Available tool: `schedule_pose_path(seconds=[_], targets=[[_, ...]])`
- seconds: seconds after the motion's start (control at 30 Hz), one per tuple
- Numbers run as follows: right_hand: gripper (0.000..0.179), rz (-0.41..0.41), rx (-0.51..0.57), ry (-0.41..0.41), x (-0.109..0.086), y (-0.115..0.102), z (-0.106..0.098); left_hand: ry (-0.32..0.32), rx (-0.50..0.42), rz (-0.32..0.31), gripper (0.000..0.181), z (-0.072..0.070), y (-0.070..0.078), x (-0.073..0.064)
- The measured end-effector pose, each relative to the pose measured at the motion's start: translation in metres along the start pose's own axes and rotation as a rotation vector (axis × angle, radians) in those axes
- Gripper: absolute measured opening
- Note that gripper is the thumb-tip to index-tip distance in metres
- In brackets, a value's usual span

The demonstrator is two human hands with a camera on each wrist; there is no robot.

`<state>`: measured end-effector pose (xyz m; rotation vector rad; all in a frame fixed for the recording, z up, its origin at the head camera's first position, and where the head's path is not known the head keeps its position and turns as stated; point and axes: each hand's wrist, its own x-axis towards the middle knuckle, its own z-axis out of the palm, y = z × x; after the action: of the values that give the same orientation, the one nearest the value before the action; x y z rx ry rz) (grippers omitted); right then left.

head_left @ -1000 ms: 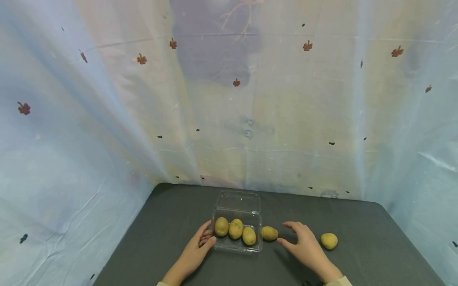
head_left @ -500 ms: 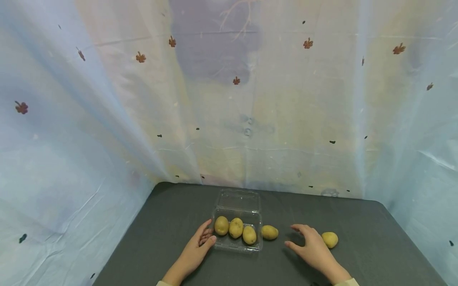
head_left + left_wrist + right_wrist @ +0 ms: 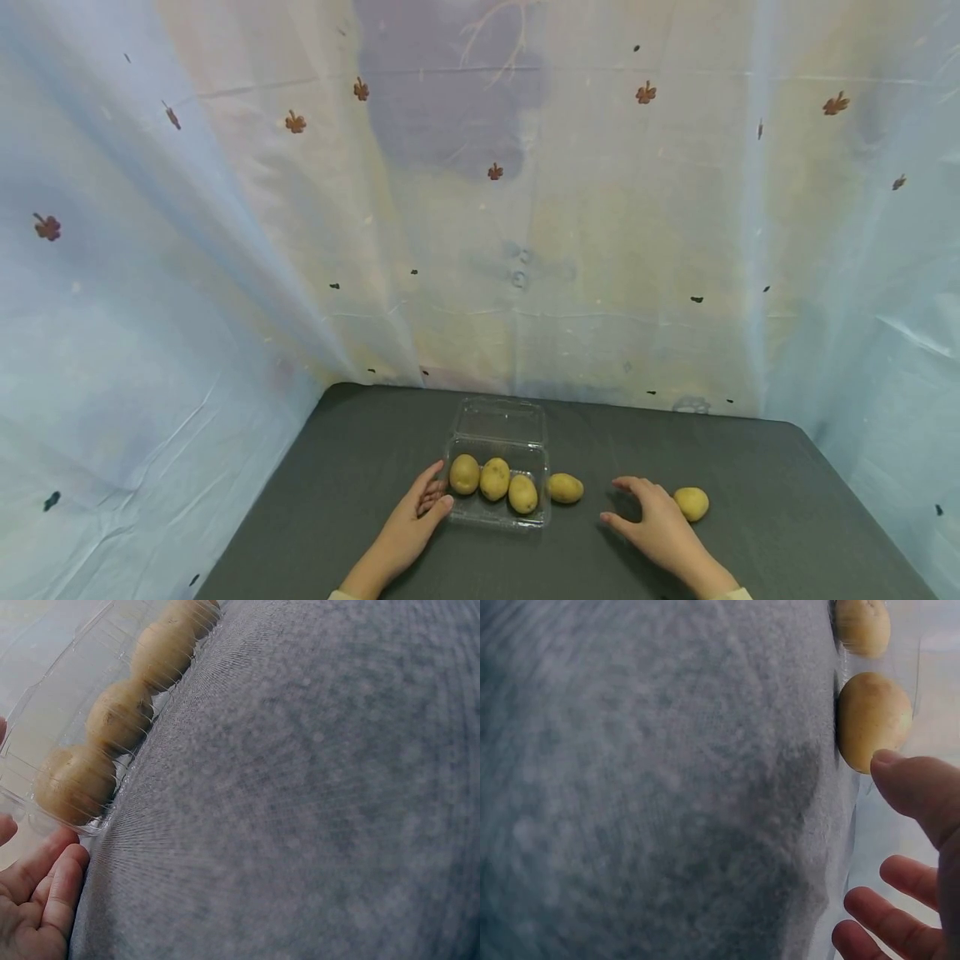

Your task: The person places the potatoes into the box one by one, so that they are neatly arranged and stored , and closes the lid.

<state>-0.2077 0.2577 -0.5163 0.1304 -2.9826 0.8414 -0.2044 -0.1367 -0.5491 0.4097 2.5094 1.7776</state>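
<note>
Nearby, potato (image 3: 566,488) between right grip (image 3: 655,518), parted, empty, and clear box (image 3: 498,520); left grip (image 3: 409,523) slack, perhaps against it.

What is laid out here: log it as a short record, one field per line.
Surface: dark gray table
Container: clear plastic box, lid open
Inside: three potatoes in a row
Outside: near potato right beside the box; far potato farther right
Left hand: at the box's left side
Right hand: holding nothing, its fingertips between the two outside potatoes in the head view
</note>
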Motion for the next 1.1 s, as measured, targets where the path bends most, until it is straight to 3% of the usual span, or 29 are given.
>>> schedule_pose_path(seconds=[0.43,0.9,1.0,1.1], targets=[[0.068,-0.006,0.108,-0.054,0.015,-0.013,0.017,-0.009,-0.023,-0.004,0.065,-0.001,0.010,-0.004],[0.060,-0.053,0.212,-0.033,0.026,-0.033,0.029,0.004,0.001,0.022,0.061,0.000,-0.004,0.001],[0.058,-0.070,0.216,-0.033,0.028,-0.033,0.031,0.003,0.004,0.022,0.061,0.000,-0.002,0.001],[0.056,-0.088,0.214,-0.038,0.030,-0.033,0.033,-0.008,-0.021,0.007,0.063,-0.001,0.012,-0.002]])
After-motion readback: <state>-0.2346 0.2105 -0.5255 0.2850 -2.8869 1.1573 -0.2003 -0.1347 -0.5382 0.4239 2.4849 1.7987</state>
